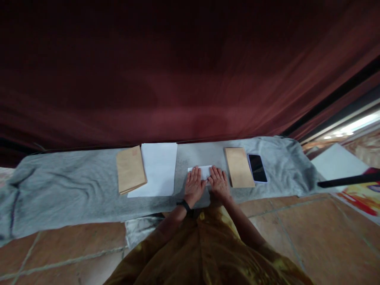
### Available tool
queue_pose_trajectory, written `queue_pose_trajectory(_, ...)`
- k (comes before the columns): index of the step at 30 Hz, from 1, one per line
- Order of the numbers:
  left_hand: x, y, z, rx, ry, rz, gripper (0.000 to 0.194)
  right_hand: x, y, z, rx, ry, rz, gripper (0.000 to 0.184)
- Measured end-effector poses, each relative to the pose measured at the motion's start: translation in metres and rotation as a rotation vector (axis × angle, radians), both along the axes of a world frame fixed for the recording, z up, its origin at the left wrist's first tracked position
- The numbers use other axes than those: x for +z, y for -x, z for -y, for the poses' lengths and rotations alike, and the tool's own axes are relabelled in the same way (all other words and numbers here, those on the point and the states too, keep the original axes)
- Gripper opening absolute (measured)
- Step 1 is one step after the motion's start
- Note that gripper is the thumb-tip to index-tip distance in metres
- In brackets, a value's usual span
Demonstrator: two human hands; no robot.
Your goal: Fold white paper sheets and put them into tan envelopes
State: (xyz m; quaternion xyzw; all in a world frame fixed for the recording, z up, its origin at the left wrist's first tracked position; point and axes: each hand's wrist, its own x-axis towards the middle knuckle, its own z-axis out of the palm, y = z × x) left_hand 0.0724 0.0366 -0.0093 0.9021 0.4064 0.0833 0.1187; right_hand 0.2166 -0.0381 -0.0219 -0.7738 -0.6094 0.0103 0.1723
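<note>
A small folded sheet of white paper (pixel 204 171) lies on the grey cloth in front of me. My left hand (pixel 194 185) rests flat on its left part, fingers stretched forward. On its right part lies my right hand (pixel 219 183), also flat with the fingers extended. The two thumbs come close together near the paper's lower edge. Both palms hide much of the sheet, so I cannot tell how many folds it has.
Grey cloth (pixel 80 194) covers the long narrow surface. Left of my hands are white sheets (pixel 160 170) and brown envelopes (pixel 130 168). To the right lie another brown envelope stack (pixel 240 168) and a phone (pixel 257 168). A dark red curtain (pixel 190 91) hangs behind.
</note>
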Motion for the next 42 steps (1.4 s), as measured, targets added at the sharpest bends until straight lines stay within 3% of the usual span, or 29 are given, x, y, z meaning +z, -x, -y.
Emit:
queue_pose_trajectory(5,-0.001,0.005,0.0,0.025,-0.025,-0.028,0.065,0.005,0.0,-0.005,-0.024,-0.007,-0.032,0.052)
queue_pose_trajectory(11,0.001,0.005,0.0,0.023,-0.018,-0.062,0.064,0.002,0.013,-0.007,0.121,-0.003,-0.049,0.052)
queue_pose_trajectory(16,-0.002,0.005,0.0,0.038,-0.009,-0.058,0.063,0.001,0.01,-0.007,0.134,-0.014,-0.042,0.053)
queue_pose_trajectory(23,-0.004,0.005,0.001,0.059,-0.045,-0.073,0.066,0.004,0.008,-0.009,0.126,-0.018,0.001,0.053)
queue_pose_trajectory(31,-0.007,0.004,0.001,0.068,-0.105,-0.069,0.07,0.0,0.009,0.014,0.072,0.011,0.084,0.052)
queue_pose_trajectory(42,-0.007,0.004,0.002,0.093,-0.128,-0.038,0.078,0.001,0.005,0.016,0.021,-0.011,0.003,0.051)
